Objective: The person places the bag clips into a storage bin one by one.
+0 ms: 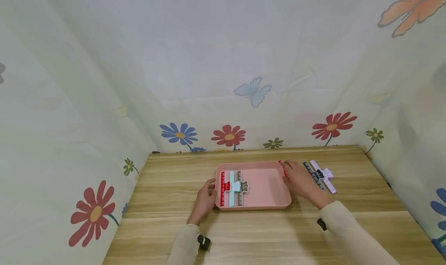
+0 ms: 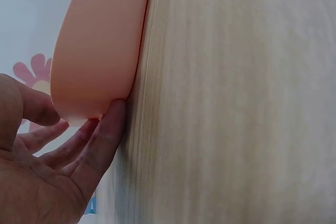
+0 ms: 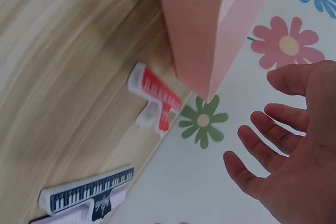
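Observation:
A pink tray (image 1: 266,185) lies on the wooden table. Inside it, at the left, a red clip (image 1: 223,189), a light blue clip (image 1: 232,189) and a dark keyboard-patterned clip (image 1: 239,187) stand side by side. My left hand (image 1: 203,201) touches the tray's left end, fingertips against its outer wall (image 2: 100,51). Beyond the tray's right end hovers my right hand (image 1: 297,178), its fingers spread and holding nothing in the right wrist view. Close by on the table is another red clip (image 3: 160,93), partly covered by that hand in the head view.
Right of my right hand, a black keyboard-patterned clip (image 1: 315,176) and a lilac clip (image 1: 325,178) lie together on the table (image 1: 244,238). Curtains (image 1: 209,64) printed with flowers and butterflies rise behind and at both sides.

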`<control>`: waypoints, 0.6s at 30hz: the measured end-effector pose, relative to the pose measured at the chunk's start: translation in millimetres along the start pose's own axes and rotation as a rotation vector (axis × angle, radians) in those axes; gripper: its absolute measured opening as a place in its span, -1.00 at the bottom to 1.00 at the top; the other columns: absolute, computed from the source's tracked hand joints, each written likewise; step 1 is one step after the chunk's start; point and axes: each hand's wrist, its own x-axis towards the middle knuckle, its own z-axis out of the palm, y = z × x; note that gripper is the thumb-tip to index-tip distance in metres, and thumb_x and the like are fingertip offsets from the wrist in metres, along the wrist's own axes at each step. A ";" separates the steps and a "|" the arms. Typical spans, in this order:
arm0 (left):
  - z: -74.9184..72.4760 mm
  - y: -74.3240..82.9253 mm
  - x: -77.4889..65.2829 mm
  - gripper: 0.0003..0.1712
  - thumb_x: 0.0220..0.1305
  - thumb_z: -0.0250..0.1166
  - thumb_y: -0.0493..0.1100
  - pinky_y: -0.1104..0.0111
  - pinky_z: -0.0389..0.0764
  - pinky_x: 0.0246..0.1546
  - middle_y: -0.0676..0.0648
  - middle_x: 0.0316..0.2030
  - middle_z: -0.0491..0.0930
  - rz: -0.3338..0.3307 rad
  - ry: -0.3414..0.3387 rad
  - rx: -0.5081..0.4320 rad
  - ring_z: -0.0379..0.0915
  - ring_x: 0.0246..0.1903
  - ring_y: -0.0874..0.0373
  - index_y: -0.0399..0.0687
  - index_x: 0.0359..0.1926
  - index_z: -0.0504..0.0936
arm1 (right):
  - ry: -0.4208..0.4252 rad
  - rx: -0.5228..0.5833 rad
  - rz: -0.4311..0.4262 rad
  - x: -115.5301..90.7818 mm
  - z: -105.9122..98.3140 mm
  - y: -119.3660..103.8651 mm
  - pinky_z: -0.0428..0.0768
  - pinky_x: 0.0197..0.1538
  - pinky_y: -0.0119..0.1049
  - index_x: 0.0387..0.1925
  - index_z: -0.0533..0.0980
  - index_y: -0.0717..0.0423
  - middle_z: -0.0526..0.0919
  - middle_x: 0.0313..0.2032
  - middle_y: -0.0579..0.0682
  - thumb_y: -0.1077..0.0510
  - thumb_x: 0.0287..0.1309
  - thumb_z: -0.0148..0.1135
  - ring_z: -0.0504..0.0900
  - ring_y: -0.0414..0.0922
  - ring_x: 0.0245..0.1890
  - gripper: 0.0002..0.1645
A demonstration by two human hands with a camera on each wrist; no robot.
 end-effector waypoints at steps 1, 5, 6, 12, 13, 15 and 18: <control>0.0 -0.1 -0.2 -0.52 0.30 0.02 -0.26 0.29 0.61 -0.27 -0.21 0.00 0.54 0.000 -0.001 -0.002 0.56 -0.07 0.01 -0.02 0.25 0.34 | -0.006 -0.003 0.003 -0.6 0.5 2.5 0.41 0.13 0.13 0.20 0.36 0.24 0.46 0.10 0.18 0.11 0.13 0.20 0.41 0.16 0.14 -0.40; 0.1 -0.3 0.1 -0.52 0.30 0.02 -0.25 0.29 0.62 -0.27 -0.21 0.01 0.53 -0.008 -0.002 -0.010 0.55 -0.06 0.00 -0.01 0.25 0.34 | -0.040 0.000 0.016 -3.6 -0.1 11.5 0.39 0.13 0.17 0.22 0.33 0.26 0.44 0.13 0.22 0.17 0.11 0.18 0.39 0.19 0.17 -0.38; 0.2 -0.4 0.3 -0.52 0.31 0.02 -0.25 0.29 0.62 -0.27 -0.21 0.01 0.53 -0.013 -0.003 -0.011 0.55 -0.06 0.00 -0.01 0.25 0.34 | -0.048 -0.002 0.019 -4.6 -0.1 14.2 0.39 0.14 0.18 0.22 0.33 0.26 0.43 0.14 0.22 0.18 0.10 0.18 0.38 0.19 0.18 -0.37; 0.5 0.2 0.6 -0.52 0.31 0.02 -0.24 0.29 0.62 -0.26 -0.21 0.02 0.53 -0.009 0.001 0.000 0.55 -0.06 0.00 0.00 0.25 0.34 | -0.081 -0.013 0.024 -9.9 2.7 28.3 0.37 0.16 0.18 0.21 0.35 0.25 0.42 0.15 0.24 0.19 0.10 0.18 0.37 0.19 0.19 -0.40; 0.4 0.6 0.3 -0.52 0.30 0.02 -0.25 0.29 0.62 -0.26 -0.21 0.02 0.53 -0.005 0.001 0.001 0.55 -0.06 0.00 0.00 0.25 0.34 | -0.083 -0.014 0.022 -10.4 3.8 30.1 0.37 0.16 0.19 0.20 0.35 0.25 0.42 0.15 0.24 0.19 0.10 0.17 0.37 0.20 0.18 -0.41; 0.4 1.2 -0.3 -0.52 0.30 0.02 -0.25 0.29 0.62 -0.27 -0.22 0.01 0.54 -0.004 0.004 -0.001 0.56 -0.07 0.00 -0.01 0.25 0.35 | -0.092 -0.016 0.021 -11.0 6.2 33.6 0.37 0.15 0.19 0.19 0.36 0.25 0.42 0.14 0.25 0.18 0.11 0.17 0.39 0.20 0.17 -0.42; 0.3 1.6 -1.1 -0.52 0.29 0.02 -0.26 0.30 0.61 -0.29 -0.22 0.01 0.54 0.000 0.007 -0.004 0.56 -0.06 0.00 -0.03 0.24 0.35 | -0.118 -0.025 0.025 -11.7 9.4 37.8 0.35 0.15 0.23 0.21 0.34 0.24 0.41 0.15 0.24 0.18 0.12 0.14 0.39 0.21 0.18 -0.41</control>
